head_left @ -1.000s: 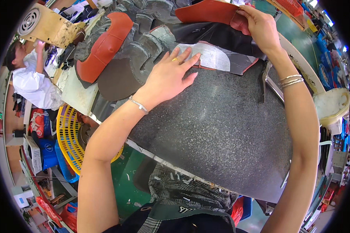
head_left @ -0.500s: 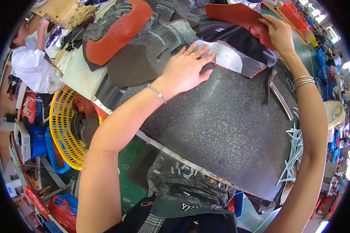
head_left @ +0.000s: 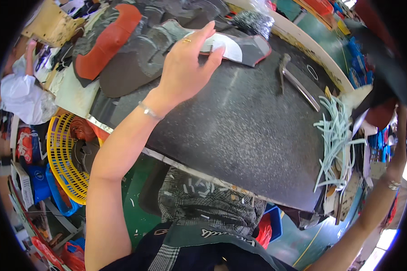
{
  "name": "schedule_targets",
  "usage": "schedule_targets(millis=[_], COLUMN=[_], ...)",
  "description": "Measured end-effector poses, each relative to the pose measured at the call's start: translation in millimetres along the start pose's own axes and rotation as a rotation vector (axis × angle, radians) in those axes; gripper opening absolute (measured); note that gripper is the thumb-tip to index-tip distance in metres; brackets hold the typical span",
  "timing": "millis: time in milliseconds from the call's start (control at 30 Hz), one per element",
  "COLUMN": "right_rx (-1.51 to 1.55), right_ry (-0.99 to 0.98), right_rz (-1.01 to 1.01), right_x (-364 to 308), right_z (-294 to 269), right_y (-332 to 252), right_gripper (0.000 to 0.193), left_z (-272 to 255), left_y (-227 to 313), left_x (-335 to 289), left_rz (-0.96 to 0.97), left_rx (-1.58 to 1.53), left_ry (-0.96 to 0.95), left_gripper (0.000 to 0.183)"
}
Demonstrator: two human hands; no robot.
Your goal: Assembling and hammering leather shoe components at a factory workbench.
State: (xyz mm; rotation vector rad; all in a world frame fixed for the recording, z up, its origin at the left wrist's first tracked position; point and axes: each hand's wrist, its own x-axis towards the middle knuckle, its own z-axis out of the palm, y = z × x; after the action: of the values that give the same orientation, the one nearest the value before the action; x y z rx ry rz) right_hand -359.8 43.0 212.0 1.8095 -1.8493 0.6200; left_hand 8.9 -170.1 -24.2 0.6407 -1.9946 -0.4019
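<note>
My left hand (head_left: 178, 72) is over the far side of the dark work surface, thumb and forefinger apart. Just under its fingertips lies a dark leather piece (head_left: 254, 50) with a red edge and a white patch (head_left: 230, 47); whether the fingers touch it I cannot tell. Out at the far right, past the table's edge, my right hand (head_left: 401, 119) holds a black-and-red leather piece (head_left: 386, 67). That piece is blurred and hangs partly out of the picture, and most of the right fingers are hidden.
A metal hammer (head_left: 300, 88) lies on the dark work surface (head_left: 230, 131). Pale blue-green strips (head_left: 332, 140) bunch at its right edge. Red and dark leather pieces (head_left: 106, 45) are piled at the far left. A yellow basket (head_left: 61, 158) stands left; a person in white (head_left: 25, 92) sits beyond.
My right hand has carried the black-and-red leather piece off the pile to the far right, beyond the table. The left hand has risen from lying flat, and the view has shifted right.
</note>
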Motion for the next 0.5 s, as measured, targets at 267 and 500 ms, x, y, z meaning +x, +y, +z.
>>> schedule_targets(millis=[267, 500], right_rx=[0.168, 0.710], right_ry=[-0.317, -0.690], right_rz=[-0.174, -0.029], right_x=[-78.3, -99.5], right_z=[25.3, 66.1], right_y=[-157.4, -133.2], right_gripper=[0.028, 0.055], left_z=[0.0, -57.0], left_y=[63.3, 61.9], left_x=[-31.7, -35.2], left_rz=[-1.503, -0.882], left_rx=[-1.767, -0.768], left_ry=[-0.947, -1.003], left_gripper=[0.101, 0.043])
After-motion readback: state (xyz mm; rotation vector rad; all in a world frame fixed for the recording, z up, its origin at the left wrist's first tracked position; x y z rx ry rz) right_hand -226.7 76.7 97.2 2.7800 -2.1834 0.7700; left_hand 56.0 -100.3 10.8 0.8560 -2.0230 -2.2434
